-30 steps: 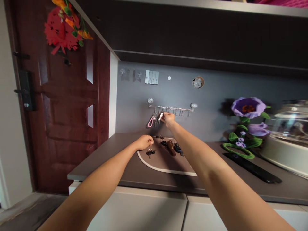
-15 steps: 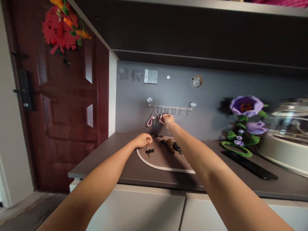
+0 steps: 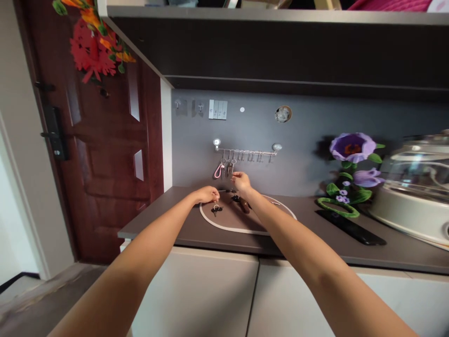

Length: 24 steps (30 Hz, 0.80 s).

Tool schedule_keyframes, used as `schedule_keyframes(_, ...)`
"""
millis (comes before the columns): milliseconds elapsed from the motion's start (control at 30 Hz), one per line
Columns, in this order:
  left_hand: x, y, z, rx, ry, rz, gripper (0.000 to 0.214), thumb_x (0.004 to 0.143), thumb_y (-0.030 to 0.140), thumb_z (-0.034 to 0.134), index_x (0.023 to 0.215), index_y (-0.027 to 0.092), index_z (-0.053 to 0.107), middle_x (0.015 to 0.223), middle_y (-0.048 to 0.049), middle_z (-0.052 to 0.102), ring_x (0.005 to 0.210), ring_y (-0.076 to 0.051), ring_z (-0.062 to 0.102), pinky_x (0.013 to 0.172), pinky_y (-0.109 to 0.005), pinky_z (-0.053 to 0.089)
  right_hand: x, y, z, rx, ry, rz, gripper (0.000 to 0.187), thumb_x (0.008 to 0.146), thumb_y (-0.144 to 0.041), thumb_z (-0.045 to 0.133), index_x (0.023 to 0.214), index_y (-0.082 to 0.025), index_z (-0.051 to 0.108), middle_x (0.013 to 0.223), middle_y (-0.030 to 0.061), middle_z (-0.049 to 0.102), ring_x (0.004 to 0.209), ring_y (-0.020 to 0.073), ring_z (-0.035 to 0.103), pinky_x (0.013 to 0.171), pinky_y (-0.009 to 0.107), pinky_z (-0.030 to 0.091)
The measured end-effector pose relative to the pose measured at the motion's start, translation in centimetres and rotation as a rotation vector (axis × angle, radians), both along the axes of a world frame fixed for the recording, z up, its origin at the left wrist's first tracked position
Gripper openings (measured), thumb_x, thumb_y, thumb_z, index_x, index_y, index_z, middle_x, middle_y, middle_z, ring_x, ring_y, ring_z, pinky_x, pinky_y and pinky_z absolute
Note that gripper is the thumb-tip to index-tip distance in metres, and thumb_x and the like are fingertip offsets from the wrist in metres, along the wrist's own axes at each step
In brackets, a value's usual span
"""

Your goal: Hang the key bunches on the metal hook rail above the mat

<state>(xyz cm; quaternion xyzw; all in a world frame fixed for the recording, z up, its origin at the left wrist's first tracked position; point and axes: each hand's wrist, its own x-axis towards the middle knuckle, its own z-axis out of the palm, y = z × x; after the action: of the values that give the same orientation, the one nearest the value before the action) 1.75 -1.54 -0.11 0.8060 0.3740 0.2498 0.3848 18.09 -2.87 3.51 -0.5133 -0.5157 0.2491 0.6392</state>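
Keys (image 3: 216,210) on a ring lie on the oval mat (image 3: 245,231) at centre, just below the left hand (image 3: 206,194), its fingers bunched together; whether they pinch the ring, I cannot tell. Right hand (image 3: 241,181), fingers loosely spread and holding nothing visible, is between the steel key rack (image 3: 245,152) and dark key bunches (image 3: 240,202) on the mat

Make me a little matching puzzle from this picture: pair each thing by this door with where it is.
Things:
1. Pink key strap
2. Black-headed key
3. Purple artificial flower
4. Red flower decoration

Places:
A. On the door
B. Hanging from the metal hook rail
C. On the oval mat
D. Against the wall, right of the mat

Pairs: 1-B, 2-C, 3-D, 4-A
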Motion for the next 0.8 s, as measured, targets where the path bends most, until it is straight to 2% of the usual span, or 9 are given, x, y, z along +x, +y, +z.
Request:
schedule_keyframes(133, -0.9, -1.0, -0.5, -0.022, -0.122, 0.016, 0.022, 0.069, 0.033, 0.060, 0.069, 0.011, 0.057, 0.065, -0.0018, 0.061, 0.062, -0.009, 0.054, 0.062, -0.022, 0.039, -1.4, -3.0, -1.8, -0.046, 0.052, 0.170, 0.015, 0.069, -0.008, 0.050, 0.082, -0.017, 0.053, 0.071, -0.0014, 0.056, 0.058, 0.0068, 0.054, 0.062, 0.021, 0.047)
schedule_keyframes(267, -1.8, -1.8, -1.4, -0.075, -0.309, 0.073, 0.031, 0.069, 0.041, 0.061, 0.074, 0.010, 0.060, 0.073, -0.0042, 0.063, 0.067, -0.009, 0.054, 0.071, -0.025, 0.041, -1.6, -4.9, -4.1, -0.033, -0.114, 0.214, 0.011, 0.073, -0.011, 0.050, 0.081, -0.017, 0.053, 0.068, -0.0024, 0.056, 0.057, 0.0075, 0.054, 0.057, 0.020, 0.046)
schedule_keyframes(367, -2.3, -2.3, -1.7, -0.133, -0.378, 0.066, 0.035, 0.067, 0.044, 0.063, 0.077, 0.010, 0.061, 0.077, -0.0062, 0.064, 0.071, -0.010, 0.056, 0.076, -0.026, 0.041, -1.2, -5.7, -5.3, -0.019, -0.235, 0.245, 0.012, 0.072, -0.009, 0.052, 0.081, -0.017, 0.055, 0.071, -0.0019, 0.058, 0.055, 0.0072, 0.053, 0.058, 0.021, 0.046)
schedule_keyframes(533, -3.0, -2.6, -1.6, -0.064, -0.272, 0.065, 0.038, 0.065, 0.044, 0.064, 0.082, 0.010, 0.065, 0.077, -0.0060, 0.065, 0.071, -0.012, 0.055, 0.076, -0.028, 0.041, -0.7, -5.7, -5.8, 0.009, -0.339, 0.196, 0.017, 0.070, -0.003, 0.051, 0.076, -0.017, 0.059, 0.067, -0.0025, 0.060, 0.052, 0.0063, 0.050, 0.065, 0.022, 0.044)
schedule_keyframes(633, -3.2, -2.4, -1.8, 0.007, -0.193, 0.035, 0.035, 0.063, 0.039, 0.067, 0.083, 0.010, 0.067, 0.080, -0.0062, 0.066, 0.074, -0.013, 0.056, 0.077, -0.029, 0.040, -0.6, -5.4, -5.8, -0.022, -0.409, 0.174, 0.016, 0.069, -0.002, 0.052, 0.072, -0.016, 0.059, 0.063, -0.0023, 0.060, 0.052, 0.0071, 0.050, 0.067, 0.023, 0.044)
schedule_keyframes(800, -3.2, -2.1, -1.9, 0.070, -0.147, -0.033, 0.027, 0.060, 0.031, 0.069, 0.077, 0.011, 0.068, 0.084, -0.0066, 0.065, 0.079, -0.014, 0.055, 0.081, -0.030, 0.039, -0.7, -4.7, -6.2, -0.082, -0.370, 0.150, 0.015, 0.068, -0.002, 0.054, 0.070, -0.016, 0.059, 0.056, -0.0033, 0.057, 0.050, 0.0080, 0.049, 0.065, 0.022, 0.043)
